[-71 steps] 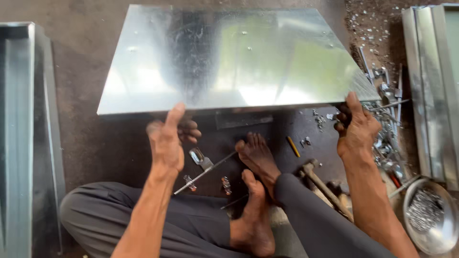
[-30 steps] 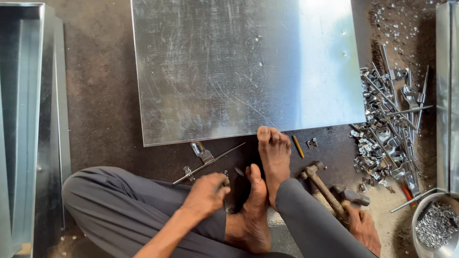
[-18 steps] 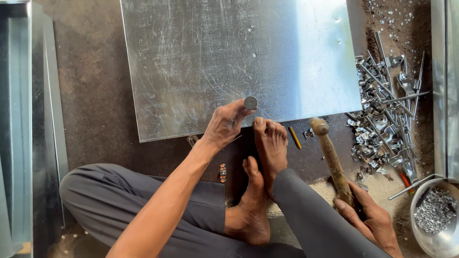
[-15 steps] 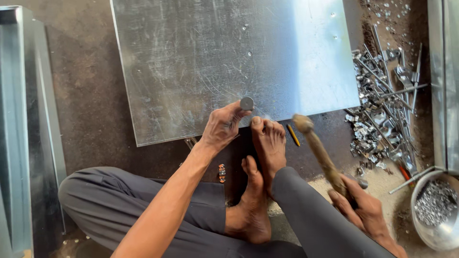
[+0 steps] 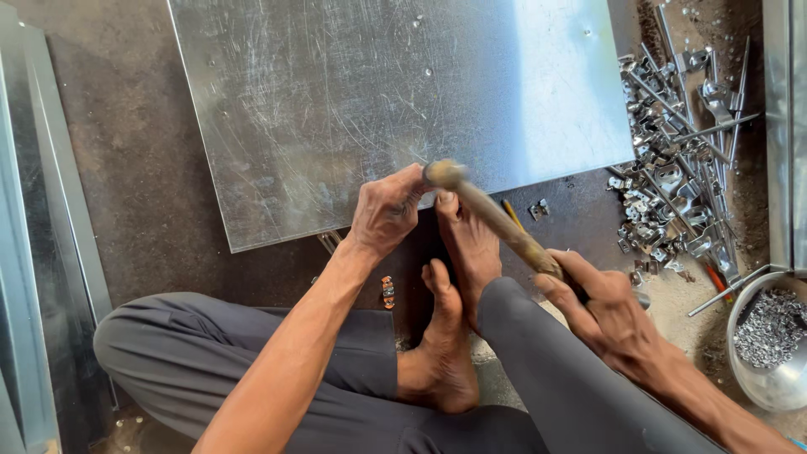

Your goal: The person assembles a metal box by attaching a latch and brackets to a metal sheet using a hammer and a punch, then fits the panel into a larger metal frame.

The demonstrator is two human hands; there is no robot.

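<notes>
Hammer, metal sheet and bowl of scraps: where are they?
hammer (image 5: 504, 227), head view, middle of its wooden handle
metal sheet (image 5: 378, 92), head view, scratched centre
bowl (image 5: 748, 382), head view, lower rim

Bare metal sheet (image 5: 336, 101) ahead — scrap heap (image 5: 681, 168) crowding the right.

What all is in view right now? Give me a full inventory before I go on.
metal sheet: one, silver, flat on the floor, near edge under the foot
hammer: one, wooden handle, head at the sheet's near edge
metal scrap pile: many, silver, right of the sheet
bowl: one, silver, holds small metal bits, lower right
metal channel: silver, along the left
foot: right one on the sheet's edge
left hand: at the sheet's edge
right hand: grips the hammer handle
</notes>
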